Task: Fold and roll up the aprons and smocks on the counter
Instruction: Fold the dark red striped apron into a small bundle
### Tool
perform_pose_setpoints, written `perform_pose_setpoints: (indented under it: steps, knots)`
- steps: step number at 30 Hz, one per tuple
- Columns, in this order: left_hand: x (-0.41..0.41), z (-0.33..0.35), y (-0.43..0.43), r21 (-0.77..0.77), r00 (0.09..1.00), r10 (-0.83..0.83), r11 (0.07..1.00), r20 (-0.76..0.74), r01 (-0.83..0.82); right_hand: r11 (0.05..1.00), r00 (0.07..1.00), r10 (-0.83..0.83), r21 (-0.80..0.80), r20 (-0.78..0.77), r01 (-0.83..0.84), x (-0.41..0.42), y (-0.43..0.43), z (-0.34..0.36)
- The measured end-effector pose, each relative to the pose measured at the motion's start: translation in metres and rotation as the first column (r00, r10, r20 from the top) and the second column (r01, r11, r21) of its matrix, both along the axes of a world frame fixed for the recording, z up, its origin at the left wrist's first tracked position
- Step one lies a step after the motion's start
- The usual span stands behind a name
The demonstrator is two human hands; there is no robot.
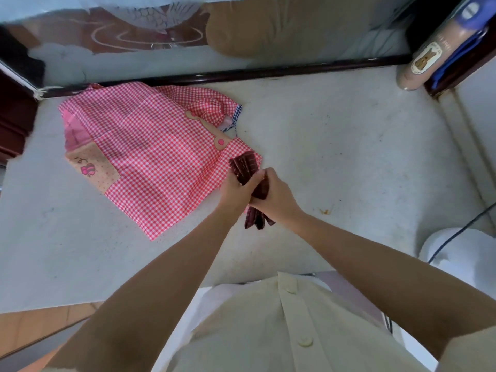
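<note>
A dark maroon patterned apron (245,166), folded into a narrow bundle, is held above the counter (349,157) near its middle. My left hand (237,193) grips it from the left and my right hand (277,194) grips it from the right, fingers curled round the cloth. Its loose ends hang out below my hands. A pink-and-white checked smock (150,146) with a beige pocket lies spread flat on the counter to the left, its right corner under the bundle.
A patterned glass panel with a dark frame (241,73) runs along the counter's far edge. A beige bottle with a bear label (421,63) stands at the far right. A white round object (461,253) with a dark cable sits at the right front.
</note>
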State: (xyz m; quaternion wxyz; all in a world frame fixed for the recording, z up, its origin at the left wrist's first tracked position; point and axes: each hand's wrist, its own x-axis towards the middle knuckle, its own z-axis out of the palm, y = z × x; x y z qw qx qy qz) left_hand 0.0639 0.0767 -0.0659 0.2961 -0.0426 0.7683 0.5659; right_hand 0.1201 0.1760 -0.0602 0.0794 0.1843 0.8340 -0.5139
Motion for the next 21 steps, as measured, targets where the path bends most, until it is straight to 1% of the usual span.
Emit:
perform_pose_setpoints:
  steps: [1, 2, 3, 5, 6, 7, 8, 9, 10, 11, 13, 14, 15, 16, 17, 18, 19, 20, 21]
  knots:
    - [-0.004, 0.005, 0.003, 0.021, 0.996, 0.092, 0.996, -0.009, -0.091, 0.996, 1.0, 0.018, -0.085, 0.007, -0.017, 0.0, 0.006, 0.006]
    - [-0.01, 0.009, 0.004, 0.069, 0.986, 0.163, 0.984, 0.016, -0.164, 0.991, 1.0, 0.001, -0.136, -0.015, -0.003, 0.001, 0.012, 0.012]
    - [-0.015, 0.014, 0.003, 0.109, 0.977, 0.207, 0.971, 0.056, -0.212, 0.991, 0.997, -0.053, -0.124, -0.064, 0.044, 0.002, 0.017, 0.015]
    - [-0.024, 0.021, 0.002, 0.207, 0.963, 0.211, 0.948, 0.169, -0.244, 0.972, 0.965, -0.233, -0.03, -0.12, 0.231, 0.001, 0.028, 0.011]
    - [-0.027, 0.026, 0.002, 0.262, 0.947, 0.208, 0.926, 0.243, -0.27, 0.954, 0.951, -0.299, -0.033, -0.073, 0.298, 0.001, 0.033, 0.014]
    - [-0.027, 0.034, 0.004, 0.309, 0.931, 0.196, 0.905, 0.309, -0.293, 0.935, 0.943, -0.33, -0.128, 0.03, 0.331, 0.003, 0.035, 0.023]
    - [-0.028, 0.039, 0.006, 0.346, 0.919, 0.181, 0.886, 0.351, -0.307, 0.913, 0.948, -0.292, -0.258, 0.125, 0.315, 0.005, 0.038, 0.026]
    - [-0.028, 0.044, 0.008, 0.374, 0.913, 0.167, 0.873, 0.372, -0.312, 0.893, 0.961, -0.229, -0.358, 0.157, 0.271, 0.008, 0.04, 0.033]
    - [-0.029, 0.05, 0.011, 0.388, 0.924, 0.146, 0.876, 0.354, -0.287, 0.889, 0.972, -0.19, -0.395, 0.141, 0.231, 0.013, 0.042, 0.037]
    - [-0.029, 0.055, 0.013, 0.402, 0.935, 0.127, 0.878, 0.332, -0.262, 0.9, 0.978, -0.177, -0.383, 0.109, 0.206, 0.016, 0.042, 0.041]
    - [-0.032, 0.063, 0.021, 0.401, 0.959, 0.13, 0.888, 0.253, -0.226, 0.929, 0.977, -0.212, -0.312, -0.005, 0.2, 0.022, 0.039, 0.049]
    - [-0.032, 0.066, 0.027, 0.376, 0.966, 0.139, 0.901, 0.22, -0.216, 0.945, 0.971, -0.227, -0.26, -0.075, 0.201, 0.024, 0.04, 0.052]
    - [-0.033, 0.069, 0.032, 0.343, 0.964, 0.155, 0.912, 0.217, -0.223, 0.962, 0.965, -0.217, -0.202, -0.148, 0.185, 0.024, 0.04, 0.057]
    - [-0.034, 0.072, 0.037, 0.306, 0.955, 0.155, 0.924, 0.253, -0.231, 0.977, 0.957, -0.198, -0.121, -0.214, 0.176, 0.024, 0.04, 0.062]
    - [-0.032, 0.077, 0.044, 0.277, 0.936, 0.129, 0.934, 0.326, -0.226, 0.985, 0.949, -0.175, -0.035, -0.262, 0.172, 0.027, 0.044, 0.067]
    - [-0.032, 0.082, 0.049, 0.284, 0.913, 0.085, 0.935, 0.398, -0.211, 0.985, 0.941, -0.15, 0.032, -0.302, 0.167, 0.028, 0.049, 0.073]
    - [-0.033, 0.085, 0.053, 0.319, 0.892, 0.044, 0.925, 0.45, -0.206, 0.983, 0.937, -0.144, 0.062, -0.318, 0.172, 0.03, 0.054, 0.078]
    - [-0.034, 0.085, 0.057, 0.376, 0.892, 0.006, 0.906, 0.452, -0.196, 0.98, 0.932, -0.162, 0.062, -0.324, 0.191, 0.032, 0.061, 0.082]
    - [-0.033, 0.089, 0.065, 0.437, 0.907, -0.053, 0.887, 0.417, -0.149, 0.971, 0.921, -0.217, 0.027, -0.324, 0.238, 0.036, 0.071, 0.087]
